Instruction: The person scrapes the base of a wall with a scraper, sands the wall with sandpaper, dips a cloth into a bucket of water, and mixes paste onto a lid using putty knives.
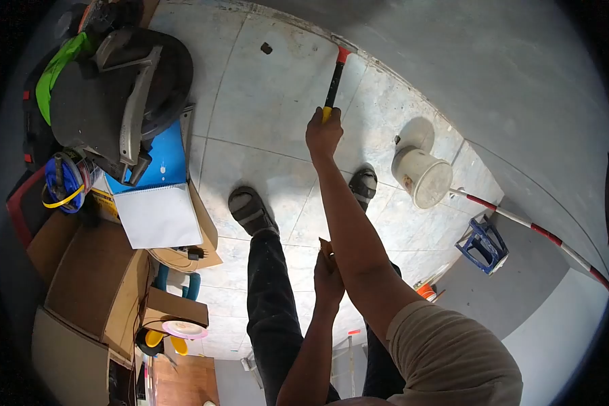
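My right hand is wrapped round the yellow end of a scraper with a black shaft and a red head. Its head meets the floor edge at the foot of the grey wall. Closer to my body, my left hand is closed on a small brown flat piece; its kind is not clear, and part of it is hidden by my fingers and right forearm. A dark lump lies on the tiles left of the scraper. Crumbs and dust line the wall's base.
A whitish bucket stands right of my foot. Beyond it are a red-and-white pole and a blue plastic stand. At left, cardboard boxes, a white notepad, a blue folder and a black-and-grey machine crowd together.
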Action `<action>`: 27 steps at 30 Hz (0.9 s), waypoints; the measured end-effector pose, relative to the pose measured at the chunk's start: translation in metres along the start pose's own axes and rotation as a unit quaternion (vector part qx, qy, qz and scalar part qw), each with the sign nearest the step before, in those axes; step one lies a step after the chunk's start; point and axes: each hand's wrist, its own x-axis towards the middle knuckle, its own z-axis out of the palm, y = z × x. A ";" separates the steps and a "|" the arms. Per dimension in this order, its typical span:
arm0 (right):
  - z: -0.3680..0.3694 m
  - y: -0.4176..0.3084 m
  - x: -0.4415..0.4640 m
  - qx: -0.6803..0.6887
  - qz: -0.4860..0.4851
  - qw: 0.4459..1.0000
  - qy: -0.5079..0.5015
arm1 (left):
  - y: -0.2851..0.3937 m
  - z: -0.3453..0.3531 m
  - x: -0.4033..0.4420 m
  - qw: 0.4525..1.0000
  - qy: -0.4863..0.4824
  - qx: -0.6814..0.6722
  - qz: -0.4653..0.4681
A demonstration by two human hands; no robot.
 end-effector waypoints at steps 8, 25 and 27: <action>0.011 -0.031 0.009 -0.002 0.034 0.999 -0.036 | 0.012 0.000 0.009 0.999 0.019 0.015 0.023; 0.004 -0.071 0.024 -0.031 0.078 0.994 -0.074 | -0.029 0.021 -0.004 0.996 -0.079 -0.030 0.009; 0.006 -0.081 0.016 -0.006 0.083 0.992 -0.093 | -0.033 0.022 -0.007 0.996 -0.078 -0.047 -0.009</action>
